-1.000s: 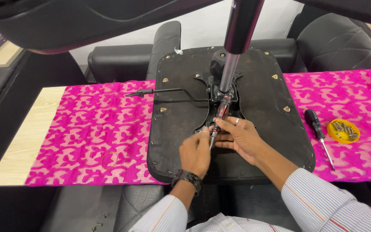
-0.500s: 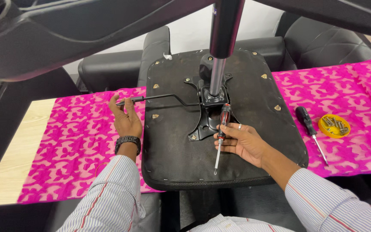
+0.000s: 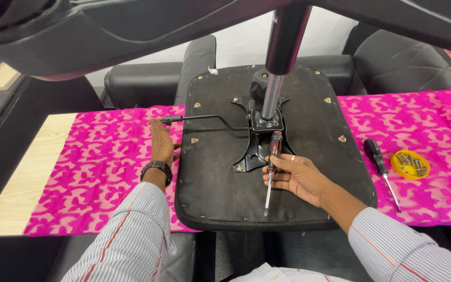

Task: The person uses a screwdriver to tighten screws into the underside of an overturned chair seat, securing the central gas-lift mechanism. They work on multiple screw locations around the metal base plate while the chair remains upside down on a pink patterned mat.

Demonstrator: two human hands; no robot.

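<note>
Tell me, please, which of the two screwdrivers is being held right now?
The red-handled screwdriver, gripped in the right hand over the seat base. The black-handled one lies untouched on the pink cloth.

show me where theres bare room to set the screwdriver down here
Free: pink cloth between the bare wood end and the left hand; also the strip right of the yellow screw dish. Crowded: between the seat base and that dish, where the spare screwdriver lies.

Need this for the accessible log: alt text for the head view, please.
A person's right hand holds a red-and-black screwdriver over the underside of an upturned black chair seat lying on a pink patterned cloth. The left hand rests flat on the cloth beside the seat's lever. A second screwdriver and a yellow dish of screws lie to the right.
</note>
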